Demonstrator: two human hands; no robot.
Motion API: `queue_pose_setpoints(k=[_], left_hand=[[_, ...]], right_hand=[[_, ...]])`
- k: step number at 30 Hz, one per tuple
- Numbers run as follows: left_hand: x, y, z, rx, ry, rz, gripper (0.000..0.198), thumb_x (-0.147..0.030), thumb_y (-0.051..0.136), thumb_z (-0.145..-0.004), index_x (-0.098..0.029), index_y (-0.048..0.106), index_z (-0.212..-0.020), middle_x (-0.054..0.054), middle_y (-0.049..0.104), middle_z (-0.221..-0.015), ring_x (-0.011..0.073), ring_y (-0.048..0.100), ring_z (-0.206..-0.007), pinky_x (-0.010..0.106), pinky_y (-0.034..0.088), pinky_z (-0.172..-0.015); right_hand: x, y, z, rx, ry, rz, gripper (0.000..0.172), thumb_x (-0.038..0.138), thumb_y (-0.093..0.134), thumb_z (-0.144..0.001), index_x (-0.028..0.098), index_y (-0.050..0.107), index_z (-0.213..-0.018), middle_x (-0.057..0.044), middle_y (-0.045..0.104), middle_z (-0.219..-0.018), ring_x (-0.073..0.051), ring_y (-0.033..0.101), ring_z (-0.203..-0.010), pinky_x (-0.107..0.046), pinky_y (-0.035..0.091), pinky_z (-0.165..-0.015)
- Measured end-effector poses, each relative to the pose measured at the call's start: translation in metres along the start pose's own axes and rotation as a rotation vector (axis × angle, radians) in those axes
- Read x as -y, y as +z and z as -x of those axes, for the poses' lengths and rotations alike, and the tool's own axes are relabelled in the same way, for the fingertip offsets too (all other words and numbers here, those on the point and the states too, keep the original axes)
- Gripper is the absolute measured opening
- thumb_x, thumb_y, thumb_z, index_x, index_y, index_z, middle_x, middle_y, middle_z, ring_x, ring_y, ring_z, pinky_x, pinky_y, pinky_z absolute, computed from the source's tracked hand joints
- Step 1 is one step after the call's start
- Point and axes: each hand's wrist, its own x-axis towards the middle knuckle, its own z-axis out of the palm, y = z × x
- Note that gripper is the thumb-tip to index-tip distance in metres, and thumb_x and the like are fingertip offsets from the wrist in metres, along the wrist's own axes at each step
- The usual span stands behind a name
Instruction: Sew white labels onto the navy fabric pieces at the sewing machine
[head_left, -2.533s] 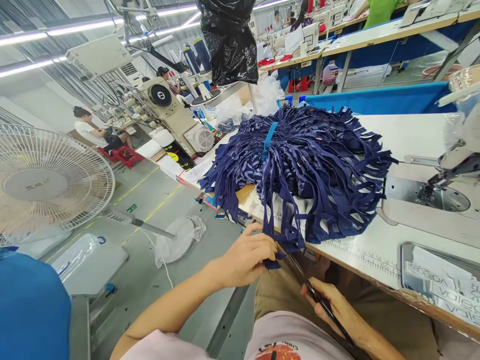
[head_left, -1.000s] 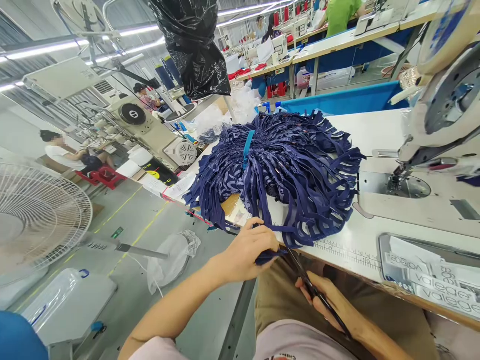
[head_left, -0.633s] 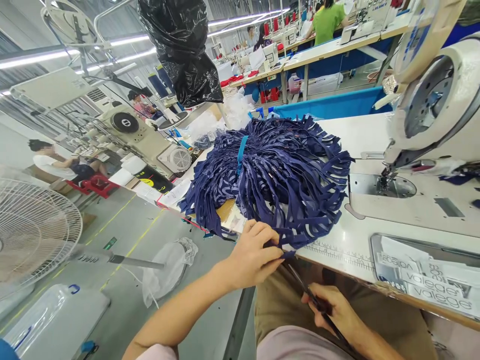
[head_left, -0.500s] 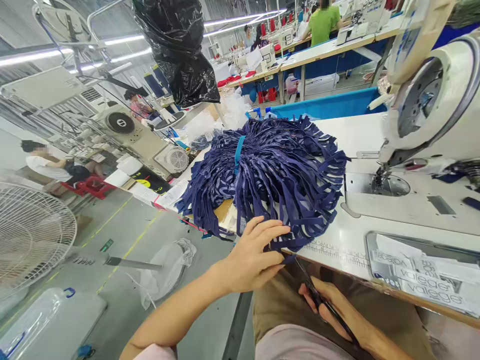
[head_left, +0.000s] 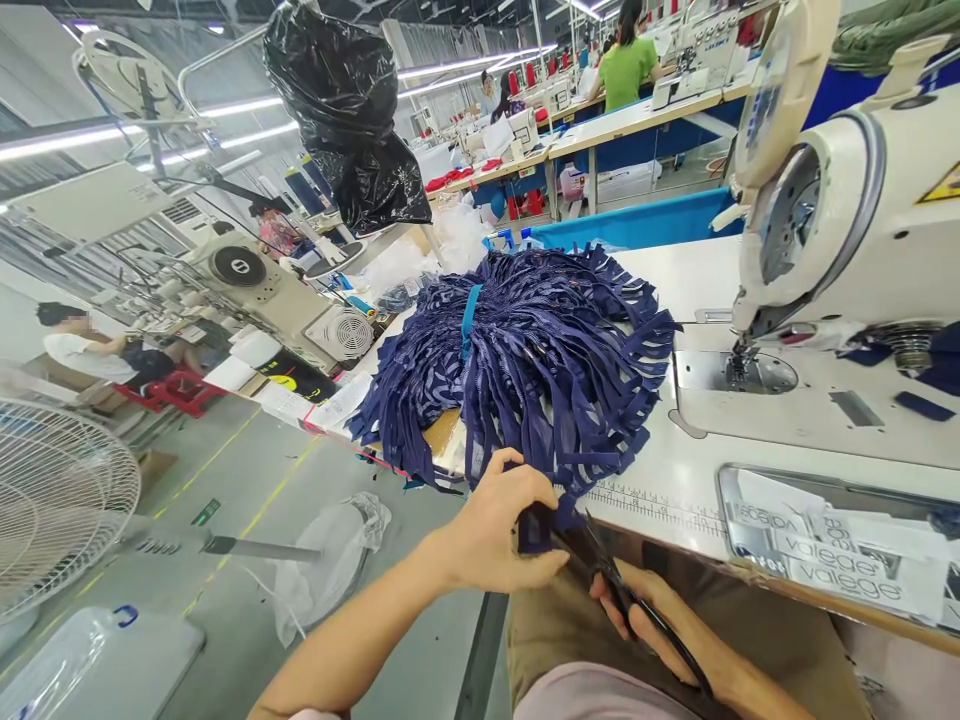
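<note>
Workshop floor, white table under navy strips, left grip curled round cloth, right grip holding scissors

The left hand was curved around navy strip ends at the front edge of the white table. The right hand held black scissors, blades parted, beside these ends. The navy fabric bundle, fitted with a blue band, lay left of the sewing machine. A fan stood at far left.
</note>
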Motion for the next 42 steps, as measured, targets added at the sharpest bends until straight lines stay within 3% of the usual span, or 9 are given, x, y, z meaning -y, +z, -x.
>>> queue_pose_setpoints(k=[4,12,17,21,28,32,36,40,42], left_hand=[[0.004,0.007,-0.01,0.041,-0.147,-0.075,0.037,-0.023,0.057,-0.071,-0.019,0.052,-0.107,0.002,0.062,-0.082,0.0152,0.053,-0.077,0.034,0.031,-0.08],[0.016,0.022,-0.02,0.04,-0.038,-0.226,0.004,-0.016,0.058,-0.071,-0.017,0.06,-0.069,-0.001,0.055,-0.063,0.0132,0.046,-0.068,0.032,0.028,-0.069],[0.005,0.007,-0.018,-0.035,0.07,-0.277,0.004,-0.015,0.056,-0.066,-0.018,0.058,-0.068,0.007,0.058,-0.098,0.022,0.047,-0.096,0.037,0.03,-0.081],[0.006,0.004,-0.024,0.084,0.089,-0.176,0.009,-0.014,0.053,-0.061,-0.018,0.052,-0.069,0.007,0.053,-0.12,0.0262,0.038,-0.118,0.043,0.024,-0.096],[0.014,0.012,-0.012,0.176,-0.037,-0.063,0.014,-0.01,0.045,-0.056,-0.018,0.038,-0.066,0.002,0.059,-0.077,0.0143,0.05,-0.073,0.031,0.033,-0.073],[0.002,0.006,0.008,0.116,-0.027,0.044,0.014,-0.009,0.042,-0.058,-0.019,0.035,-0.065,0.003,0.055,-0.076,0.0141,0.048,-0.072,0.028,0.033,-0.067],[-0.01,0.0,0.017,0.117,-0.042,0.123,0.013,-0.02,0.048,-0.066,-0.019,0.041,-0.076,0.003,0.056,-0.08,0.0148,0.05,-0.072,0.03,0.034,-0.071],[-0.011,0.003,0.009,0.124,-0.203,0.057,0.042,-0.03,0.058,-0.069,-0.017,0.045,-0.107,0.003,0.059,-0.085,0.016,0.051,-0.077,0.032,0.033,-0.077],[-0.008,0.009,0.002,0.177,-0.245,-0.023,0.041,-0.024,0.058,-0.071,-0.019,0.048,-0.11,0.001,0.06,-0.084,0.0157,0.052,-0.079,0.032,0.032,-0.079]], right_hand=[[0.018,-0.005,-0.015,0.044,-0.073,0.013,0.062,0.072,0.026,-0.078,0.015,0.051,-0.085,0.001,0.041,-0.063,-0.011,0.035,-0.053,-0.024,0.032,-0.048],[-0.009,0.004,-0.006,-0.072,0.058,-0.012,0.064,0.08,0.037,-0.065,0.018,0.051,-0.069,0.005,0.033,-0.049,-0.009,0.032,-0.044,-0.023,0.03,-0.042],[-0.01,-0.004,0.009,-0.105,0.057,-0.05,0.061,0.071,0.031,-0.077,0.016,0.054,-0.087,0.002,0.042,-0.059,-0.012,0.04,-0.051,-0.026,0.039,-0.053],[0.008,-0.012,-0.005,0.014,0.0,-0.055,0.062,0.072,0.03,-0.077,0.015,0.053,-0.088,0.0,0.043,-0.063,-0.012,0.039,-0.055,-0.025,0.036,-0.053],[0.0,0.003,-0.011,-0.049,0.115,-0.024,0.064,0.079,0.039,-0.064,0.017,0.052,-0.068,0.004,0.035,-0.049,-0.011,0.035,-0.046,-0.023,0.031,-0.043],[-0.013,0.01,0.009,-0.045,0.113,0.036,0.062,0.073,0.039,-0.071,0.015,0.058,-0.081,-0.005,0.052,-0.07,-0.017,0.048,-0.064,-0.028,0.043,-0.058],[-0.01,0.006,0.012,0.054,0.018,-0.029,0.061,0.067,0.03,-0.08,0.014,0.055,-0.097,-0.004,0.051,-0.073,-0.015,0.046,-0.061,-0.029,0.043,-0.06],[0.0,0.0,0.004,-0.018,-0.038,-0.013,0.061,0.069,0.033,-0.078,0.015,0.055,-0.098,-0.003,0.049,-0.068,-0.016,0.047,-0.062,-0.03,0.044,-0.063],[0.004,-0.001,0.003,-0.037,-0.039,0.04,0.057,0.066,0.035,-0.079,0.016,0.055,-0.096,-0.003,0.05,-0.069,-0.016,0.047,-0.063,-0.031,0.043,-0.064]])
